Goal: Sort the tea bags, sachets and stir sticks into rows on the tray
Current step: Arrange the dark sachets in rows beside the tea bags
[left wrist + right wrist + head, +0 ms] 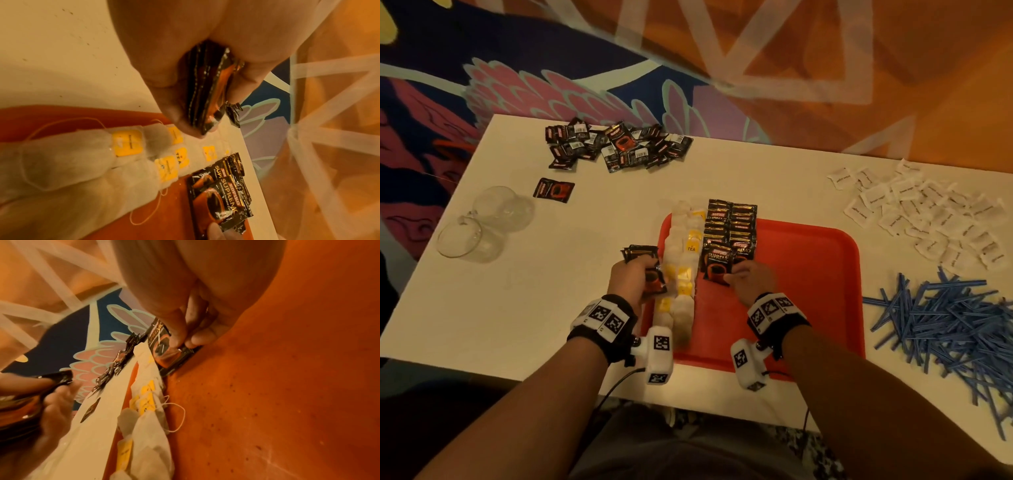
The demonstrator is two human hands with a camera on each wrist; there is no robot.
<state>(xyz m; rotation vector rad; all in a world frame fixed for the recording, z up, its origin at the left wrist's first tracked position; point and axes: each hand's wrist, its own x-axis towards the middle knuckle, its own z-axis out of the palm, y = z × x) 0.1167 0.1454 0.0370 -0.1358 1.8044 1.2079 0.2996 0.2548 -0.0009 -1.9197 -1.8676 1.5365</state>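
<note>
A red tray (808, 267) lies near the table's front edge. Along its left side runs a row of white tea bags (681, 267) with yellow tags, also in the left wrist view (68, 155). Beside it is a double row of black coffee sachets (732, 226). My left hand (635, 274) grips a stack of coffee sachets (207, 91) just left of the tea bags. My right hand (746, 277) pinches one coffee sachet (717, 267) by its corner at the near end of the sachet row, seen in the right wrist view (168, 353).
A heap of coffee sachets (616, 144) and one loose sachet (554, 190) lie at the back left. White sugar sachets (921, 212) spread at the right, blue stir sticks (955, 325) in front of them. Two glass cups (482, 226) lie at the left.
</note>
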